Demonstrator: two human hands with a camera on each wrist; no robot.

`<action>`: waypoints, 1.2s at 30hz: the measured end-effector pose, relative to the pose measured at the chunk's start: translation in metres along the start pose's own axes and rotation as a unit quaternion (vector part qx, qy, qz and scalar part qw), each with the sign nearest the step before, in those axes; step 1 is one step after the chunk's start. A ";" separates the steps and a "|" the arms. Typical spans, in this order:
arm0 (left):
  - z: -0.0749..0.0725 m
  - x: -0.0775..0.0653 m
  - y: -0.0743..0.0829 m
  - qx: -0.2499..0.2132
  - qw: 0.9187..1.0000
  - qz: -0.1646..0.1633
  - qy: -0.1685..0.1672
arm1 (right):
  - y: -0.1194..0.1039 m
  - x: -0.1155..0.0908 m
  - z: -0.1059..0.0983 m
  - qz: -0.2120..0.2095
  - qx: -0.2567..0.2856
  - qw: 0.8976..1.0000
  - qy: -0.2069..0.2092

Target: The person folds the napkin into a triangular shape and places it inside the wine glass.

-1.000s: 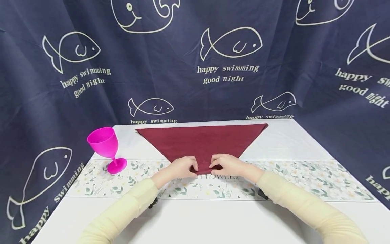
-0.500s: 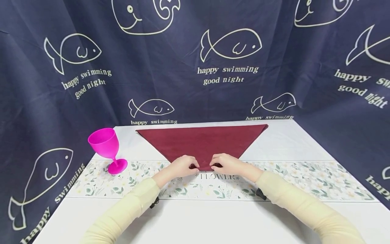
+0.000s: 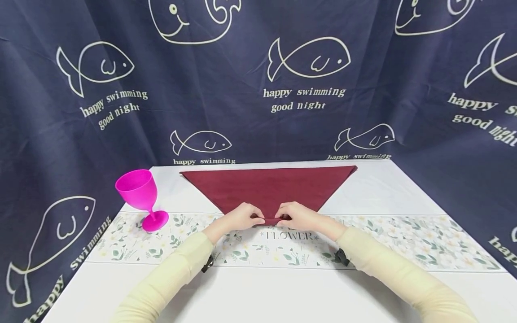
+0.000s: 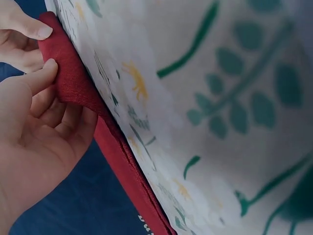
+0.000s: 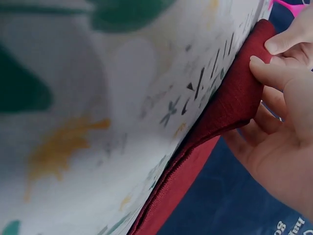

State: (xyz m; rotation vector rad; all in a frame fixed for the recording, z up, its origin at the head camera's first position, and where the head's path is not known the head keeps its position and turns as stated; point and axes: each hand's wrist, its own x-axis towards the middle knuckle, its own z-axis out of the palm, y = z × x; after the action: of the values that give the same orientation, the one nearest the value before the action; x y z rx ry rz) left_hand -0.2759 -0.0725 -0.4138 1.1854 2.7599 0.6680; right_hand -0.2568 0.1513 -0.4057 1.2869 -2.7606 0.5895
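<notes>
A dark red cloth napkin [image 3: 266, 188] lies on the table, broad edge at the back and narrowing toward me. Its near end is rolled over into a small fold. My left hand [image 3: 242, 217] pinches that fold on its left side, thumb in front and fingers behind, as the left wrist view shows with the napkin [image 4: 73, 73] between them. Close by on the right, my right hand [image 3: 300, 216] pinches the same fold; in the right wrist view its thumb presses the rolled napkin [image 5: 239, 88]. The fingertips behind the cloth are partly hidden.
A bright pink plastic goblet [image 3: 139, 193] stands upright at the left. Beneath the hands runs a flowered strip [image 3: 387, 237] with printed lettering across the white table [image 3: 274, 291]. A dark blue curtain [image 3: 242, 89] with fish drawings hangs behind.
The napkin's near end has been turned up and rolled slightly away from me, uncovering more of the printed lettering. Both hands have stayed close together, with thumbs shifting onto the fold. The goblet stays put.
</notes>
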 end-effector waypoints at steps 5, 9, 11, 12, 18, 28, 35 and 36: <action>0.000 0.001 -0.002 -0.044 0.999 0.007 0.001 | 0.006 0.006 0.000 0.007 0.036 0.999 0.004; 0.000 0.001 -0.001 -0.070 0.997 -0.005 -0.006 | 0.009 0.009 -0.001 0.025 0.064 0.998 0.004; -0.001 0.001 -0.001 -0.073 0.997 -0.011 -0.006 | 0.009 0.010 -0.003 0.036 0.076 0.996 0.006; -0.002 0.001 -0.002 -0.072 0.997 -0.013 -0.006 | 0.009 0.010 -0.005 0.044 0.084 0.996 0.007; -0.003 0.004 -0.005 -0.057 0.998 -0.030 -0.012 | 0.011 0.014 -0.007 0.058 0.110 0.992 0.008; 0.001 0.013 -0.012 -0.038 0.998 -0.021 -0.051 | 0.018 0.012 0.004 0.062 0.108 0.992 0.000; 0.002 0.017 -0.014 -0.035 0.998 -0.017 -0.041 | 0.024 0.009 0.010 0.057 0.106 0.993 0.015; 0.003 0.017 -0.015 -0.035 0.999 -0.017 -0.036 | 0.024 0.010 0.010 0.060 0.107 0.992 0.016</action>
State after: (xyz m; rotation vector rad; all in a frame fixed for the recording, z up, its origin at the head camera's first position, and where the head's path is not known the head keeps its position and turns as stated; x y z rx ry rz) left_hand -0.2973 -0.0687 -0.4210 1.1234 2.6691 0.6974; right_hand -0.2801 0.1549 -0.4212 1.1380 -2.8260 0.9307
